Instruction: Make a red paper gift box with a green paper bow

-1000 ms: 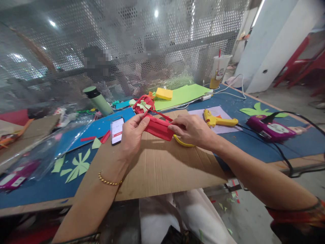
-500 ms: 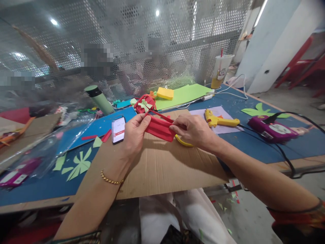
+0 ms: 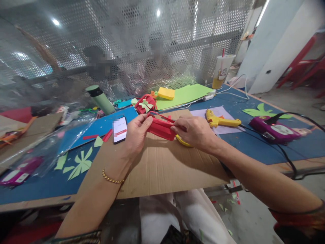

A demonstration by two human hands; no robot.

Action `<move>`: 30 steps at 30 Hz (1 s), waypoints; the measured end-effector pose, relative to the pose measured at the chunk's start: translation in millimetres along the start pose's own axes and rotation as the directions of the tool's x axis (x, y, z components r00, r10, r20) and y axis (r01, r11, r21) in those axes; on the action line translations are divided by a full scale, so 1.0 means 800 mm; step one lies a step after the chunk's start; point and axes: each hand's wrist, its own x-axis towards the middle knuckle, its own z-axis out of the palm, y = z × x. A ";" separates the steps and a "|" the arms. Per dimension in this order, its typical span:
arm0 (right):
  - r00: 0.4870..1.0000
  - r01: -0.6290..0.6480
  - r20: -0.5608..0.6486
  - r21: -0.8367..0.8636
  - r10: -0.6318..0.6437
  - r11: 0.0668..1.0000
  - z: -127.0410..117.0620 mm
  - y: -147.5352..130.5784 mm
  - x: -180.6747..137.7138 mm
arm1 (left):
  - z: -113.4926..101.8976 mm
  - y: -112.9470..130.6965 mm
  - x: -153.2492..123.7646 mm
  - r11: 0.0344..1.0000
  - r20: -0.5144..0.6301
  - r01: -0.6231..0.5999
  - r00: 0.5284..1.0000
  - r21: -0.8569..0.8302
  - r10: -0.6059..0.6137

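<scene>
A small red box-like piece (image 3: 160,129), seemingly folded paper or foam sheet, is held above the brown cardboard (image 3: 152,173). My left hand (image 3: 137,132) pinches its left end between thumb and fingers. At the other end my right hand (image 3: 194,132) grips its right edge. A thin red strip (image 3: 164,117) runs along the far side of the piece. Beneath my right hand lies something yellow and curved (image 3: 183,141), mostly hidden. Just left of my left hand rests a phone (image 3: 119,129) with its screen lit.
A yellow glue gun (image 3: 220,121) lies on pale paper to the right, beside a purple power strip (image 3: 275,128). Behind are green sheets (image 3: 188,95), a yellow block (image 3: 166,93), a drink cup (image 3: 222,71) and a green bottle (image 3: 101,100). Green paper cut-outs (image 3: 81,165) lie left.
Both hands keep hold of the red piece, which has tilted very slightly. The whole view has shifted a little; nothing else has visibly moved.
</scene>
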 end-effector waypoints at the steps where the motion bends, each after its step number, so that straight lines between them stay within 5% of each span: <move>1: 1.000 -0.004 0.003 -0.003 0.004 1.000 0.000 0.000 0.000 | 0.000 0.000 0.000 1.000 0.006 0.001 1.000 0.002 -0.001; 15: 0.990 0.133 -0.045 -0.032 -0.135 0.991 -0.001 0.003 -0.001 | 0.001 0.002 0.002 1.000 0.018 0.010 1.000 -0.017 -0.009; 23: 0.925 0.128 -0.375 0.162 -0.059 0.979 -0.017 0.031 0.011 | 0.002 0.005 0.004 0.999 -0.041 0.017 0.999 -0.042 -0.019; 30: 0.999 0.028 0.021 0.437 -0.041 0.899 -0.010 0.024 0.019 | 0.003 0.005 0.002 1.000 -0.047 0.010 0.999 0.023 -0.009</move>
